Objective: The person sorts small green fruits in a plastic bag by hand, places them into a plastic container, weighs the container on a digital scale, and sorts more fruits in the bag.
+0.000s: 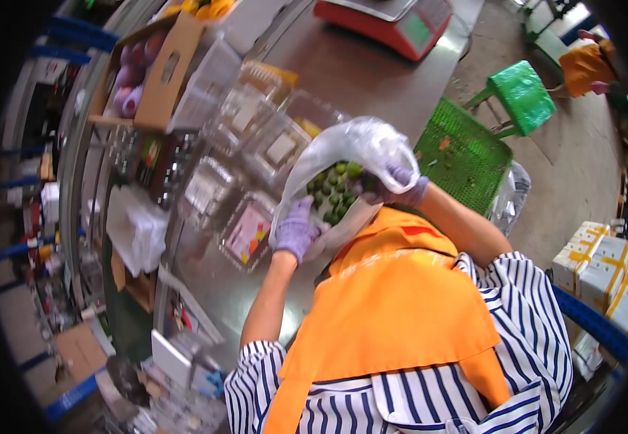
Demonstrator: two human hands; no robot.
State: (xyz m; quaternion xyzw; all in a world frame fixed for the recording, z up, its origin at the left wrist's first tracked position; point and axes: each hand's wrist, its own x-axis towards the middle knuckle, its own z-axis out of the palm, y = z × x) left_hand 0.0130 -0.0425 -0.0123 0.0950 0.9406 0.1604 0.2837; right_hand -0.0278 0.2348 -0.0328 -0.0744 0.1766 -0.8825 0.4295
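A white translucent plastic bag hangs open at the metal table's edge, close to my orange apron. Small round green fruits, like limes, lie inside it. My left hand, in a purple knitted glove, grips the near left side of the bag. On the other side my right hand, gloved the same way, is closed on the bag's rim near a handle loop; some of its fingers are hidden by the plastic. Clear plastic boxes with labels stand just beyond the bag, one with a pink label.
A red scale stands at the far end of the metal table. Right of it are a green crate and a green stool. A carton of wrapped fruit sits at left; white taped boxes are stacked at right.
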